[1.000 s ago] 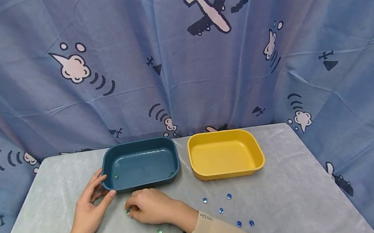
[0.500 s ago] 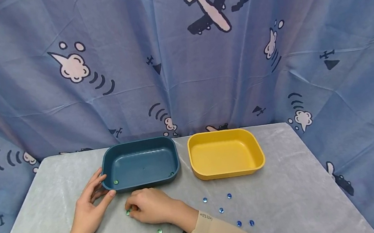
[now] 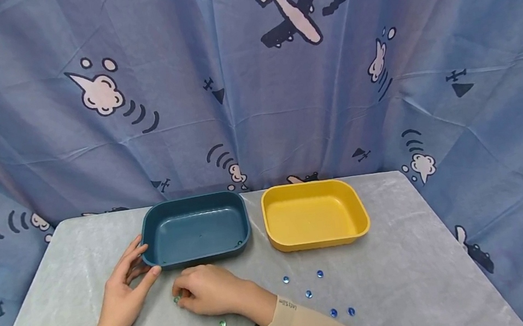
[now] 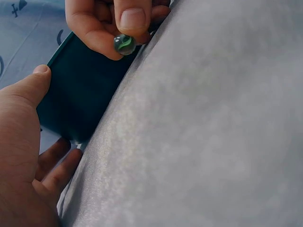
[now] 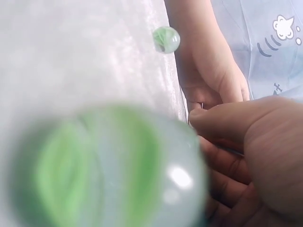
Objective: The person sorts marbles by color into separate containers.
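Your right hand (image 3: 209, 290) pinches a green marble (image 4: 125, 44), lower left of the frame, just below the blue bin (image 3: 196, 232).
Its fingers are curled, the marble between them and the thumb; your left hand (image 3: 125, 291) touches the bin's left end, fingers loosely spread. Probably a second marble (image 3: 239, 243) sits in the bin's lower right.

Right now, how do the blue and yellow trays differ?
Colour: the blue tray is dark, the yellow tray bright. Contact: the left hand touches the blue tray; no hand touches the yellow tray. Contents: a marble shows inside the blue tray, none in the yellow tray. Shared: both are rounded rectangles, open on top, on the table.
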Motion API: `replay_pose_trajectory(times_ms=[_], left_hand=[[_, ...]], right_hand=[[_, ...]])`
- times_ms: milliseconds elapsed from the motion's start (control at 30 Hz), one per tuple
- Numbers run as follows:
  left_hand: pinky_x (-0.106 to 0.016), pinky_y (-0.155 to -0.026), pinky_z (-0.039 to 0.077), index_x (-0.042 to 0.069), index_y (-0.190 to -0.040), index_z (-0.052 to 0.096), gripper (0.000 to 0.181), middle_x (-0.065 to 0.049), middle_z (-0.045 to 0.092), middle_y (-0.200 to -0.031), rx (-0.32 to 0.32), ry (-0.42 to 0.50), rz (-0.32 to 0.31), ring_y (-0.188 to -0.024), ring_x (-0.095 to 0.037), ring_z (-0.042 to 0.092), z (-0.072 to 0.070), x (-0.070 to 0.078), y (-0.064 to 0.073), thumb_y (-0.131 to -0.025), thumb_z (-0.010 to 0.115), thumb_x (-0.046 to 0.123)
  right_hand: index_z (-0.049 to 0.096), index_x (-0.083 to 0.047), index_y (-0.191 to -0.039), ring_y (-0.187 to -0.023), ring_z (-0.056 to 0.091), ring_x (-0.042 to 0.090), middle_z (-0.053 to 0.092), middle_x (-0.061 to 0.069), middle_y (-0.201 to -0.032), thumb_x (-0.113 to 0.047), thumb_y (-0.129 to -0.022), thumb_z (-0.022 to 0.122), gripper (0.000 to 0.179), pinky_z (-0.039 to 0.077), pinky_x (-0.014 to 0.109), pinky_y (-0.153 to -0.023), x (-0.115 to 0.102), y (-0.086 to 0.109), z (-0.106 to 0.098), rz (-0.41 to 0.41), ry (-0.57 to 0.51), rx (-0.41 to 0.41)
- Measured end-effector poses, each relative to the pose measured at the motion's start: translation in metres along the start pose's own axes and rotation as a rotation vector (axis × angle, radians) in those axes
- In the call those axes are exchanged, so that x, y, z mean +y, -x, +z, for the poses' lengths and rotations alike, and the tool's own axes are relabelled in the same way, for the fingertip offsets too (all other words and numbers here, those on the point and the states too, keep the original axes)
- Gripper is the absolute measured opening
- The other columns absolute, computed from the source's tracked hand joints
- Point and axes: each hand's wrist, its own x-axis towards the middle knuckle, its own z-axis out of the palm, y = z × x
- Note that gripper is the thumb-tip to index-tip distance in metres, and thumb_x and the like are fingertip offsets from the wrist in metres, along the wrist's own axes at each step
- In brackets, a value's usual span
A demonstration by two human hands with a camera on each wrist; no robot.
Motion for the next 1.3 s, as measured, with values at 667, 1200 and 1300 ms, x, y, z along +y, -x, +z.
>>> replay_pose_trajectory(times_ms=[667,1200,1300], left_hand=[[-0.01,-0.096,0.054,0.007,-0.156,0.059,0.063,-0.018,0.04,-0.172,0.0,-0.022,0.013,-0.13,0.002,0.057,-0.001,0.001,-0.003,-0.098,0.08,-0.005],[-0.01,-0.096,0.054,0.007,-0.156,0.058,0.062,-0.007,0.04,-0.174,0.002,-0.034,-0.012,-0.131,0.002,0.056,-0.001,0.0,0.002,-0.099,0.079,-0.004],[-0.01,-0.096,0.054,0.007,-0.157,0.058,0.063,-0.007,0.04,-0.174,0.003,-0.036,-0.009,-0.131,0.003,0.056,0.0,0.0,0.002,-0.098,0.08,-0.004]], right_hand=[[0.079,-0.022,-0.12,-0.08,0.051,-0.01,0.065,-0.015,-0.099,-0.024,-0.106,0.076,0.014,0.044,0.005,-0.071,-0.013,0.004,-0.019,-0.058,0.045,0.079],[0.079,-0.017,-0.118,-0.083,0.059,-0.005,0.069,-0.012,-0.102,-0.019,-0.105,0.077,0.014,0.045,0.003,-0.072,-0.007,0.013,-0.038,-0.083,-0.009,0.243],[0.079,-0.014,-0.119,-0.086,0.062,-0.001,0.069,-0.011,-0.102,-0.018,-0.104,0.077,0.015,0.045,0.003,-0.074,-0.005,0.015,-0.044,-0.074,-0.006,0.272]])
